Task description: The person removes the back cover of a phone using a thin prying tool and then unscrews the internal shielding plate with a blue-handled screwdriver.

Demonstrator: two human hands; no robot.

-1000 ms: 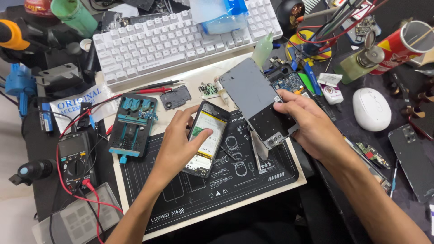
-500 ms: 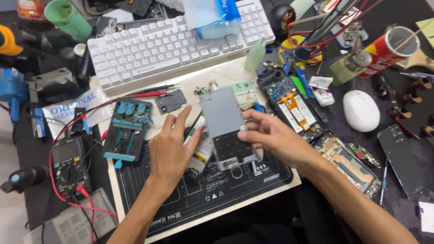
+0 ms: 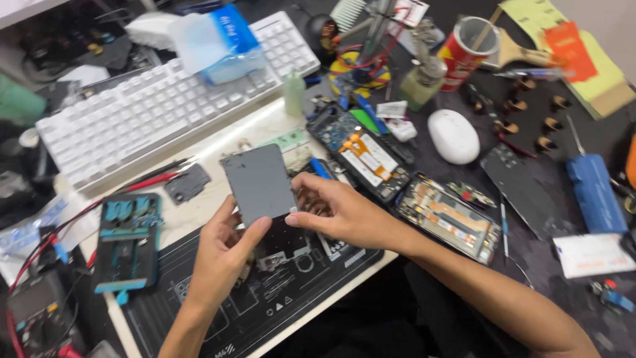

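I am seeing both hands pinching the flat grey rectangular phone panel: left hand gripping below, right hand alongside.

Multimeter cut off; phone's underside hidden

Bare black mat lies open toward the near edge, while the keyboard, opened phones and blue fixture crowd the worktop around it.
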